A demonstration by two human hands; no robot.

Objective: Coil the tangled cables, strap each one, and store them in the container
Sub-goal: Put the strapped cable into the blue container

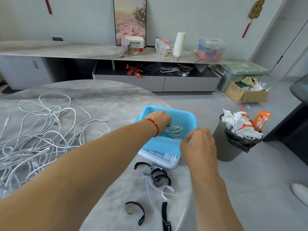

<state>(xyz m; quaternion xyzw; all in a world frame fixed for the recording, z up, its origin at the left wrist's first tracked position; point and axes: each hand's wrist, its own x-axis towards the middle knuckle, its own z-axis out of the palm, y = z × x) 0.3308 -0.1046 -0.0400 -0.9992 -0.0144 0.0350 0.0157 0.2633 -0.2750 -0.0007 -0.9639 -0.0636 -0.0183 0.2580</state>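
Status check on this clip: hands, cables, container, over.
Left hand inside blue container, on coiled cable. Right hand gripping its near rim. Tangled cables remain. Nothing blocking.

Partial "…sonic" lettering on the white box (135, 42) by the picture frame (130, 20)

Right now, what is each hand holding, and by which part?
The right hand grips the blue bin by its near rim. The left hand reaches inside to the coiled cable; whether its fingers hold it cannot be told.
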